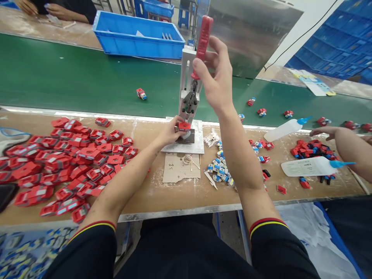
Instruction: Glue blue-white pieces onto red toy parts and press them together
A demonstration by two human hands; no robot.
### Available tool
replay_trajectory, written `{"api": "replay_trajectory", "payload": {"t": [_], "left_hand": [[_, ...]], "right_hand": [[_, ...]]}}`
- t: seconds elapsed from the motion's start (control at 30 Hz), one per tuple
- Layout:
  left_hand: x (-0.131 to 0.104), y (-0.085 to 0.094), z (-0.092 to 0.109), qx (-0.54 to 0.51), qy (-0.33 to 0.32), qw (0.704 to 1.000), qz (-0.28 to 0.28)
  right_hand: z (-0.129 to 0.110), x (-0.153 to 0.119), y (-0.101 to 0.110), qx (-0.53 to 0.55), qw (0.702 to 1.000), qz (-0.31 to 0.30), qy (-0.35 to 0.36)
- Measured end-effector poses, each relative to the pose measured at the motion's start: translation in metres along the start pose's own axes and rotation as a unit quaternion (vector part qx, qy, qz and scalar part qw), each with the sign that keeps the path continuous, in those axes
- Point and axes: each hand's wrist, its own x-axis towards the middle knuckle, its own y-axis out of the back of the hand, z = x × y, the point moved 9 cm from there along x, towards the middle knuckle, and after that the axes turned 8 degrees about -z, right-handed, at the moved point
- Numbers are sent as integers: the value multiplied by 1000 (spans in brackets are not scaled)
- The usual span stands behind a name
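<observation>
A hand-operated toggle press [190,101] stands on a pale metal base plate [198,146]. Its red lever handle [204,37] points up, and my right hand [218,73] grips it loosely, thumb on the near side and fingers curled behind. At the foot of the press, my left hand [171,131] pinches a red plastic toy part [184,126], which sits under the ram on the fixture. Whether the ram touches the part I cannot tell. Many similar red parts [90,152] lie heaped to the left. Small white, blue and yellow pieces [220,168] are piled right of the press.
Behind the press runs a green conveyor belt [87,85] carrying several small toy vehicles [141,93], with a blue crate [139,37] beyond. Two glue bottles [305,166] lie at right near a co-worker's arm [353,145]. Cardboard [177,170] and tweezers [210,179] lie in front.
</observation>
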Motion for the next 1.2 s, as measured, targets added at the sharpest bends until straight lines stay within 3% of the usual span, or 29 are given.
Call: {"api": "replay_trajectory", "payload": {"t": [0.1, 0.27, 0.43, 0.6, 0.97, 1.2], "left_hand": [[-1, -2, -4, 10, 2, 1000, 5], [-1, -6, -9, 16, -22, 1000, -5], [0, -6, -8, 70, -36, 997, 7], [-2, -7, -3, 106, -32, 994, -1], [-3, -9, 5, 83, -47, 995, 10], [-2, -10, 1, 86, -42, 995, 10]], "right_hand": [[-23, -4, 4, 51, 998, 41, 26], [-49, -61, -4, -47, 997, 21, 60], [-59, -93, -14, -144, 983, 8, 117], [-65, -104, -15, -140, 976, 45, 161], [-54, -118, -23, -141, 978, 47, 147], [-33, -142, -35, -98, 984, 39, 145]]}}
